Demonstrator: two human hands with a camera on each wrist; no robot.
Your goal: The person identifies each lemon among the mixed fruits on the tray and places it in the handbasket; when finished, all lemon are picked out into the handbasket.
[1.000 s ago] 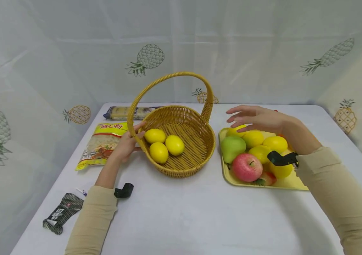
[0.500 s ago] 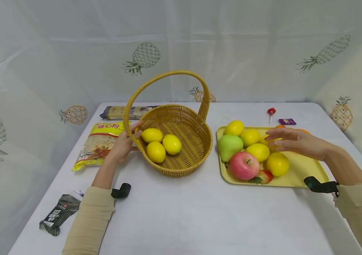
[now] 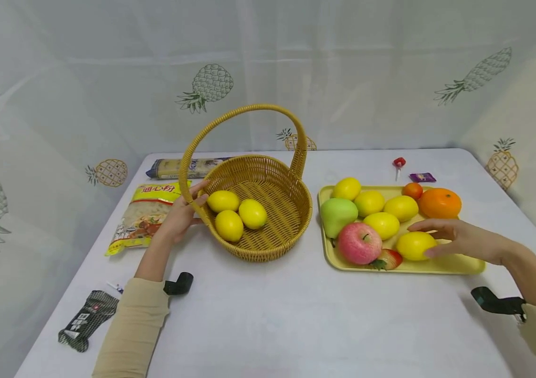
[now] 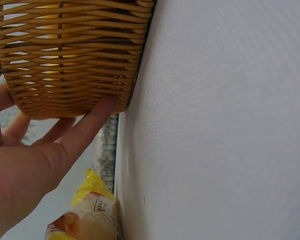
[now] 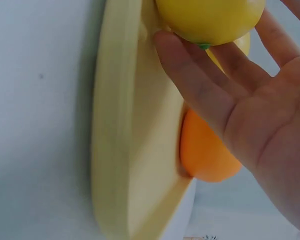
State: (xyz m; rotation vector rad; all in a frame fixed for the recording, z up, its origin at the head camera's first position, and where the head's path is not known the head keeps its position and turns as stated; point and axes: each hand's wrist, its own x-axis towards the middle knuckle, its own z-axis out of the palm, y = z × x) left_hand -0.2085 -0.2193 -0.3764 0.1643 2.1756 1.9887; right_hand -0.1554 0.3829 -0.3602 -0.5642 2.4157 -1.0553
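Observation:
The wicker basket (image 3: 268,254) with a tall arched handle holds three lemons (image 3: 252,213) at its left side. My left hand (image 3: 176,218) touches the basket's left outer wall beside the handle's foot; in the left wrist view its fingers lie fairly straight against the weave. On the yellow tray (image 3: 466,265), my right hand (image 3: 468,240) has its thumb and fingers round the front right lemon (image 3: 413,245). In the right wrist view that lemon (image 5: 210,20) hides part of the fingers.
The tray also bears several lemons, a green pear (image 3: 337,216), a red apple (image 3: 359,243), a strawberry (image 3: 388,259) and oranges (image 3: 440,203). A lollipop (image 3: 398,163) and purple packet (image 3: 422,177) lie behind. Left are food bags (image 3: 147,215) and a dark packet (image 3: 89,319).
My right hand has come from above the tray's far left, moving right and down to the front lemon, which has shifted slightly right. The left hand stays at the basket.

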